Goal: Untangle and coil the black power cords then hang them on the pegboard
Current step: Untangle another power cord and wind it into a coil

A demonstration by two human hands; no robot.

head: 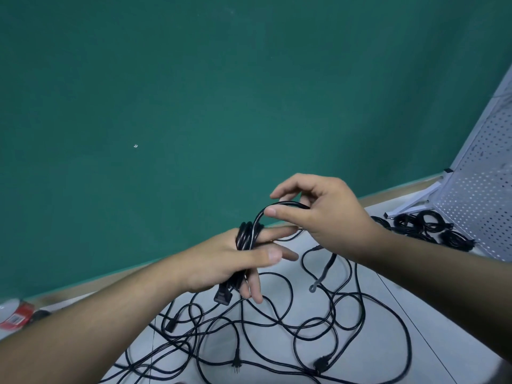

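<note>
My left hand (pixel 221 259) holds a black cord coil (pixel 246 236) wound several times round its fingers, thumb laid across the loops; a plug (pixel 223 296) hangs below the palm. My right hand (pixel 321 212) pinches the same cord's free strand (pixel 279 205) between thumb and forefinger, arched just above the coil. Beneath both hands a tangle of black power cords (pixel 277 328) sprawls over the white surface. The white pegboard (pixel 482 195) leans at the far right.
Several coiled black cords (pixel 432 225) lie at the pegboard's foot beside its white stand (pixel 412 203). A green wall fills the background. A red and white object (pixel 16 314) sits at the left edge. Loose plugs (pixel 236 365) lie in the tangle.
</note>
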